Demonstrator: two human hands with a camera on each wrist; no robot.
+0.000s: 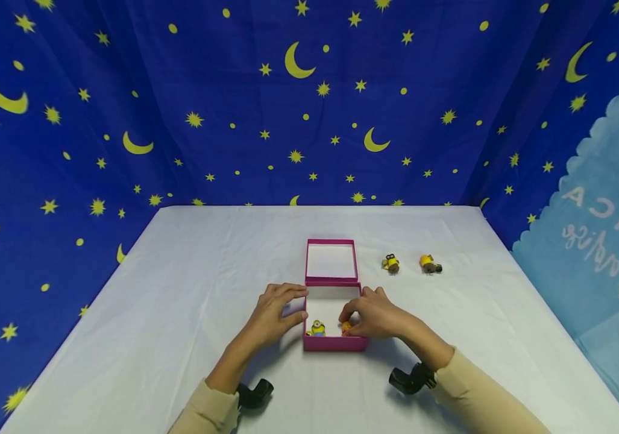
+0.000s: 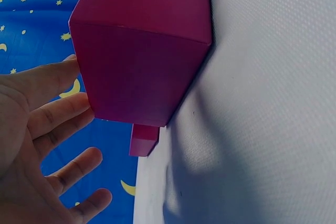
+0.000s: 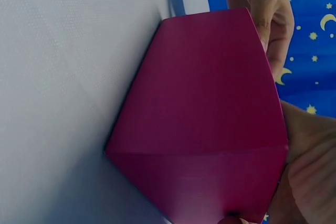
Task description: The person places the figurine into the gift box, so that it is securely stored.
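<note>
A pink box (image 1: 335, 344) with a white inside stands on the table. In its front left corner is a yellow and blue figure (image 1: 317, 328). My right hand (image 1: 377, 314) reaches over the right wall, thumb and fingers pinching an orange-yellow figure (image 1: 346, 327) in the front right corner. On the left side, my left hand (image 1: 272, 314) touches the box edge with extended fingertips; in the left wrist view the hand (image 2: 37, 129) has its fingers spread against the box (image 2: 136, 72). The right wrist view shows the box (image 3: 199, 87) hiding most of the right fingers.
Behind the box and against it lies a pink-rimmed white lid (image 1: 332, 281). To the right of the lid are two yellow and brown figures, one (image 1: 392, 264) nearer it and another (image 1: 429, 264) farther right. A star-patterned blue cloth (image 1: 266, 102) hangs behind the white table (image 1: 206, 253).
</note>
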